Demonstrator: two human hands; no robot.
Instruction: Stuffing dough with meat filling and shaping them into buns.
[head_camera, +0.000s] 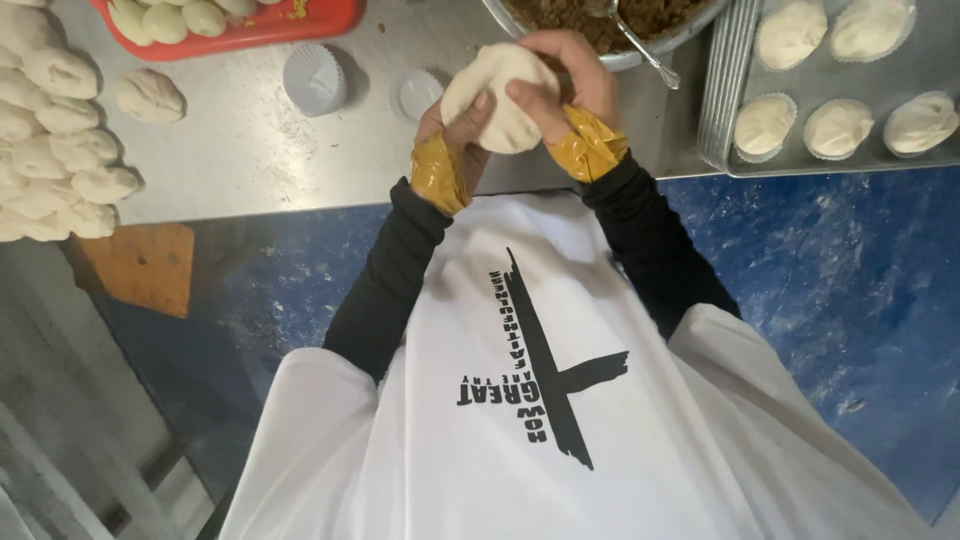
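Note:
A round piece of white dough (497, 95) is held over the steel table (260, 150), close to my chest. My left hand (455, 128) cups it from below on the left, thumb pressed on the dough. My right hand (565, 85) wraps over its top and right side, fingers curled in. Both wrists are bound with yellow-brown tape over black sleeves. Just beyond the hands stands a metal bowl (640, 55) of brown filling with a spoon (640, 42) resting in it.
A heap of white dough balls (55, 130) lies at the left, one lone ball (150, 95) beside it. A red tray (240, 25) holds more. Two paper cups (315, 78) stand near. A metal tray (840, 160) of filled buns sits right. Blue floor below.

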